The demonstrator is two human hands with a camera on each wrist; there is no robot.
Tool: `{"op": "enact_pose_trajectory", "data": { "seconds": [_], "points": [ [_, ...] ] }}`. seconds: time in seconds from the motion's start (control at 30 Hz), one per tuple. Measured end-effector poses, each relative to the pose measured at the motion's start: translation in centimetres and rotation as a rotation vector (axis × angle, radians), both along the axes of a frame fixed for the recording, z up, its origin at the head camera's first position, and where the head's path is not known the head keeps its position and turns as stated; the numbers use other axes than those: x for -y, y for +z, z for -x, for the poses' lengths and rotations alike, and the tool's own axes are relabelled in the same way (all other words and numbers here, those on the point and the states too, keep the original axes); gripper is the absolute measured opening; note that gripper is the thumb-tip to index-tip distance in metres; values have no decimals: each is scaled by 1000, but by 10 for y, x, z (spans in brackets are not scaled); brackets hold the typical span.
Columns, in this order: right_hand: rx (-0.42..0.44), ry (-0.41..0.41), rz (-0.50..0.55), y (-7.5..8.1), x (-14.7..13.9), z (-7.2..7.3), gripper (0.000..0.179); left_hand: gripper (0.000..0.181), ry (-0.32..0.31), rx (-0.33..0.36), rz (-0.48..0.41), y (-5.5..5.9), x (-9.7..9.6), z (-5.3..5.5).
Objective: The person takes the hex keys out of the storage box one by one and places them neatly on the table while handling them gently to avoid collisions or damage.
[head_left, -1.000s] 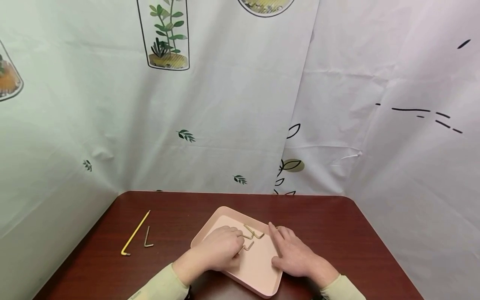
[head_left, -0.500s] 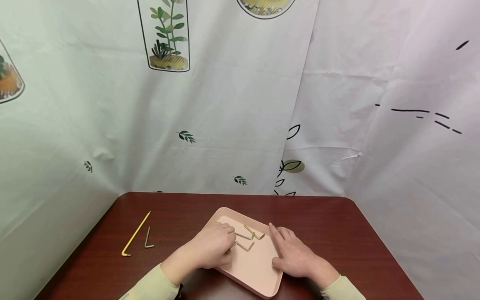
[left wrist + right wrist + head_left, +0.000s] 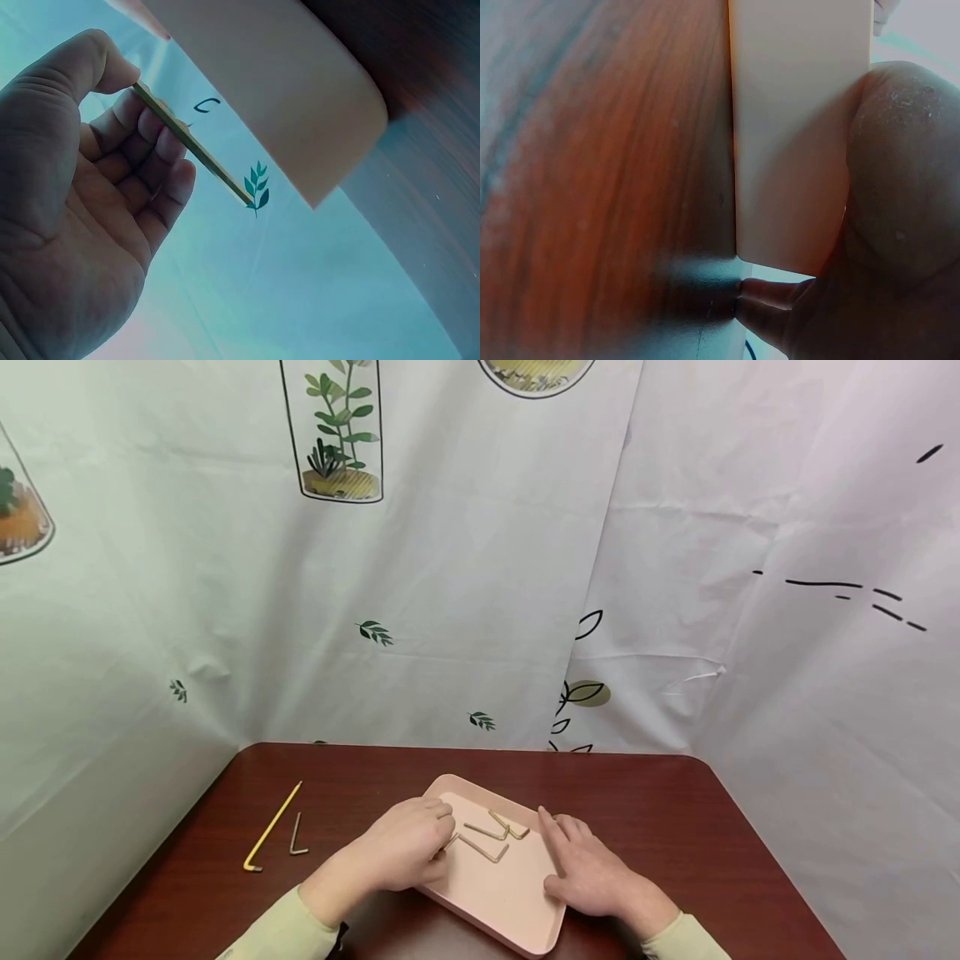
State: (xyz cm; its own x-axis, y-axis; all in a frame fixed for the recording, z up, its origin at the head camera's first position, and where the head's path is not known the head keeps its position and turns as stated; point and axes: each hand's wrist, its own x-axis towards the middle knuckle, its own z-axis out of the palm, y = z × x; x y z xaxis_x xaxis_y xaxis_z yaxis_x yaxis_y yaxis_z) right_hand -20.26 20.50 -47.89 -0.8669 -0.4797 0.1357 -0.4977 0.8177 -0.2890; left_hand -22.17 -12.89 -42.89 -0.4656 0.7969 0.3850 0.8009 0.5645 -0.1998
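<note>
My left hand [image 3: 405,847] is over the left side of a pink tray [image 3: 517,910]. Between thumb and fingers it pinches a brass-coloured hex key [image 3: 202,156], seen as a straight shaft in the left wrist view. Right beside it in the tray lies an L-shaped hex key [image 3: 480,850]. Two more hex keys [image 3: 510,827] cross each other near the tray's far side. My right hand [image 3: 592,868] grips the tray's right corner, thumb at the rim and other fingers along the outer side; the right wrist view shows fingertips down by the table there.
On the dark red wooden table [image 3: 360,768], left of the tray, lie a long yellow hex key [image 3: 272,827] and a short grey one [image 3: 295,837]. White printed curtains [image 3: 465,568] stand behind and at both sides.
My left hand has moved left inside the tray, uncovering more of the hex keys lying there. The right hand and the tray stay in place.
</note>
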Motion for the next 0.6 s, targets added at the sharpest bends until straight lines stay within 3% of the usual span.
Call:
{"op": "enact_pose_trajectory", "data": {
  "seconds": [0.6],
  "points": [
    [3,4,1,0,-1,2,98,44,41,-24,-47,1,28,5]
  ]
}}
